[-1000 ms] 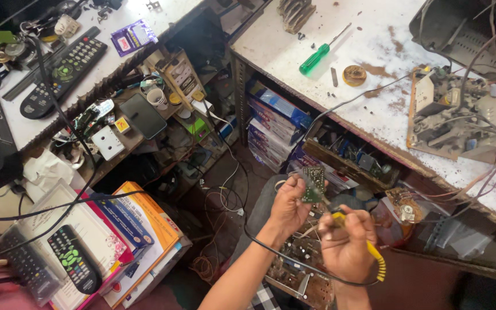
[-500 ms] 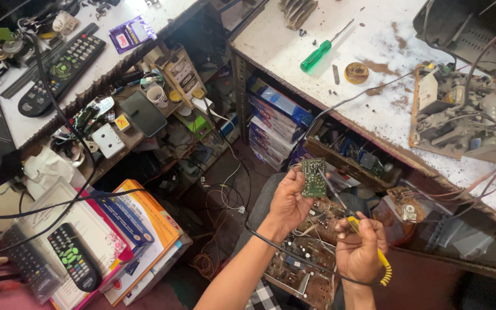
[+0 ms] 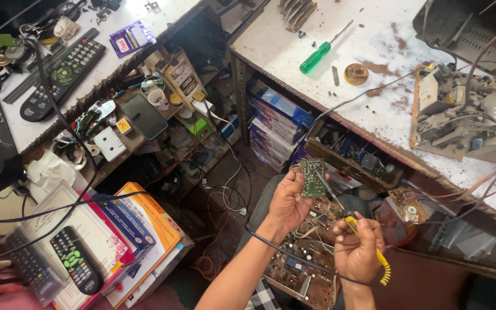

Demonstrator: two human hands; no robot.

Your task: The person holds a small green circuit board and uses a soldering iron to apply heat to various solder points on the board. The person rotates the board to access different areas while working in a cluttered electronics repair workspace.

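Green circuit board, light, rigid and likely fragile, is pinched by its lower edge in the left hand above the lap; right hand grips a yellow-handled soldering iron touching it.

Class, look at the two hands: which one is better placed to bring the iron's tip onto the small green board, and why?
Probably the right hand: it grips the yellow-handled soldering iron, tip already angled at the small green circuit board. The left hand is occupied holding that board upright.
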